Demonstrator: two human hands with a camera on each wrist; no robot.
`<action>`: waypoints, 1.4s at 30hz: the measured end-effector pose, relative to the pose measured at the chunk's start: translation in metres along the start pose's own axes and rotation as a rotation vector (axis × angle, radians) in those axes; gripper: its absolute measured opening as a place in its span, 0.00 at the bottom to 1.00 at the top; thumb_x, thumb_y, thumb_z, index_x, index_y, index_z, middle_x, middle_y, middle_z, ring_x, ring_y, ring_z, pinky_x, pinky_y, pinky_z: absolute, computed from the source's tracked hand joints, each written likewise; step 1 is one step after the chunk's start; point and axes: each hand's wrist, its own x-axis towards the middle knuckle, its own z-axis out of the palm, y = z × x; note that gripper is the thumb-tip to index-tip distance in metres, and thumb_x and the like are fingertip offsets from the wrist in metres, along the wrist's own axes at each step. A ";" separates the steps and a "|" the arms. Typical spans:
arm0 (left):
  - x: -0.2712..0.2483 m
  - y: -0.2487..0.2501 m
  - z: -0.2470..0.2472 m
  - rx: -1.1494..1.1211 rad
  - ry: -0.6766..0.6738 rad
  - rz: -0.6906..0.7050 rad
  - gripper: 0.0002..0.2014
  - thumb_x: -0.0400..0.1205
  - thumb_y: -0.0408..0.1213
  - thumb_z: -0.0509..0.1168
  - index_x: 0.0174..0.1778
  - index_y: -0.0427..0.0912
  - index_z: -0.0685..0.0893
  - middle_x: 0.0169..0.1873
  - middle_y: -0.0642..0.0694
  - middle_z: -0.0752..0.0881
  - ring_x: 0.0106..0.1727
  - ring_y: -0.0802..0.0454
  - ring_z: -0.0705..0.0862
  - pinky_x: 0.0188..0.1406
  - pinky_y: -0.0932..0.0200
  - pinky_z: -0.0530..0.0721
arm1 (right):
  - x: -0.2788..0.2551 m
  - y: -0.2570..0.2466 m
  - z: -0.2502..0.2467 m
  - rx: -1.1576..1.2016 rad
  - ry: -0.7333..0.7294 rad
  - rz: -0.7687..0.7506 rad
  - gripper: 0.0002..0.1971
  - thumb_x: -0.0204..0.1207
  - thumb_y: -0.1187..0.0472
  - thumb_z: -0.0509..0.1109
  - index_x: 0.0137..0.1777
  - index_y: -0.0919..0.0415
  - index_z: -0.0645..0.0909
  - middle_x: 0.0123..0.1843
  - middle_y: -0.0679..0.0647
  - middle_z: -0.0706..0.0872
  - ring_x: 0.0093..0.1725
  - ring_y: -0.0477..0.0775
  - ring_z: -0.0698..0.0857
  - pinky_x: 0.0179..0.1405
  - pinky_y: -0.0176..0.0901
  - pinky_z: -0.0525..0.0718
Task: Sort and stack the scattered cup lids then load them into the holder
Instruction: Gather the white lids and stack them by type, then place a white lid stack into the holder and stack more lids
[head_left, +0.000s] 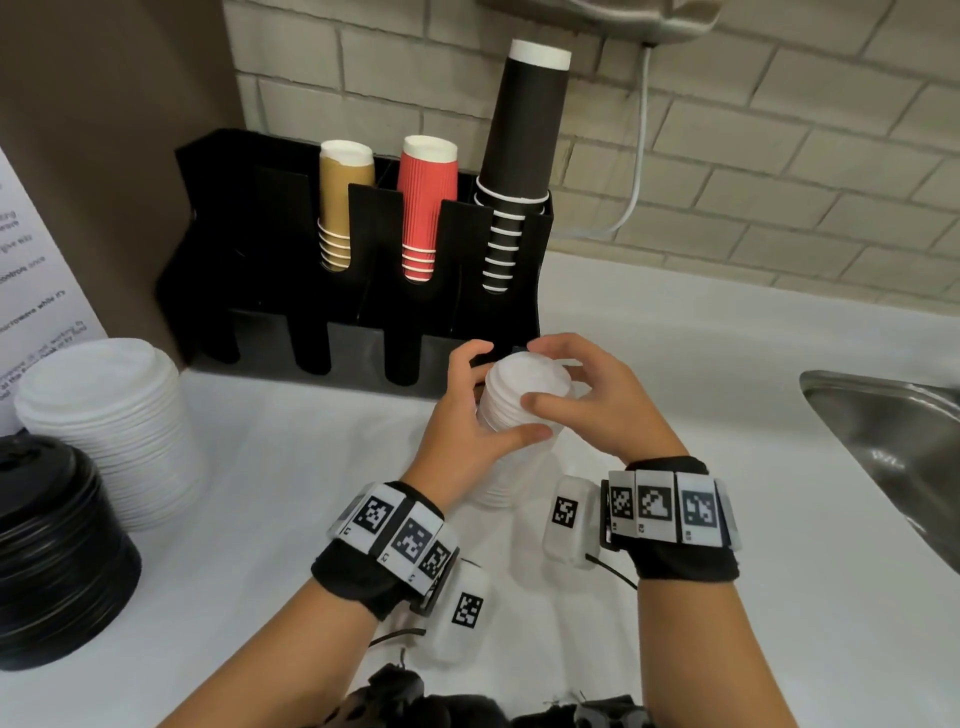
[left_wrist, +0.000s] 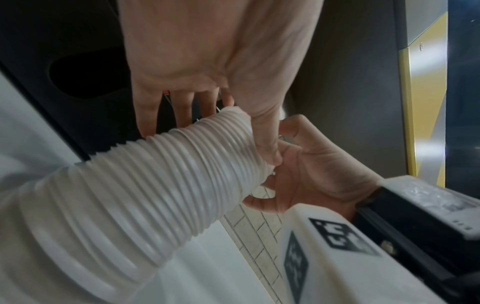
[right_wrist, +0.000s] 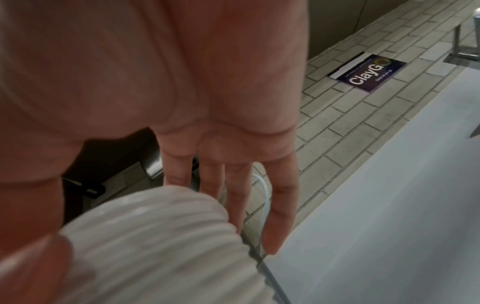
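Observation:
A tall stack of small white lids (head_left: 522, 395) stands upright in front of the black holder (head_left: 363, 332), at its right end. My left hand (head_left: 491, 395) grips the stack's upper part from the left, thumb in front and fingers behind. My right hand (head_left: 553, 374) holds the top from the right, thumb on the near side and fingers curled over the far rim. The left wrist view shows the ribbed stack (left_wrist: 155, 195) with both hands at its top end. In the right wrist view my thumb presses the stack (right_wrist: 155, 246). The stack's base is blurred.
The holder's back row carries tan, red and black paper cups (head_left: 524, 130); its front slots look dark. A stack of larger white lids (head_left: 109, 415) and a stack of black lids (head_left: 52, 545) stand at the left. A steel sink (head_left: 893, 441) lies to the right.

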 end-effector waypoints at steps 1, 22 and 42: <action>0.000 0.000 0.000 -0.004 -0.005 0.002 0.45 0.66 0.43 0.83 0.73 0.58 0.62 0.65 0.56 0.80 0.61 0.69 0.79 0.54 0.77 0.78 | 0.000 0.000 0.000 0.008 0.000 0.007 0.23 0.68 0.64 0.80 0.62 0.51 0.81 0.60 0.41 0.83 0.60 0.45 0.83 0.57 0.33 0.80; 0.013 0.010 -0.008 -0.187 -0.004 -0.233 0.04 0.83 0.45 0.68 0.51 0.56 0.79 0.56 0.46 0.84 0.56 0.52 0.83 0.48 0.58 0.77 | -0.005 0.018 0.014 0.566 -0.024 0.534 0.22 0.80 0.34 0.56 0.61 0.44 0.81 0.61 0.48 0.86 0.62 0.53 0.83 0.52 0.59 0.85; 0.014 0.016 -0.037 -0.484 -0.117 -0.686 0.23 0.84 0.57 0.58 0.69 0.47 0.79 0.55 0.43 0.90 0.55 0.46 0.90 0.52 0.48 0.88 | 0.005 0.009 0.056 0.567 -0.129 0.660 0.26 0.73 0.32 0.61 0.65 0.45 0.79 0.64 0.54 0.84 0.63 0.62 0.82 0.50 0.63 0.86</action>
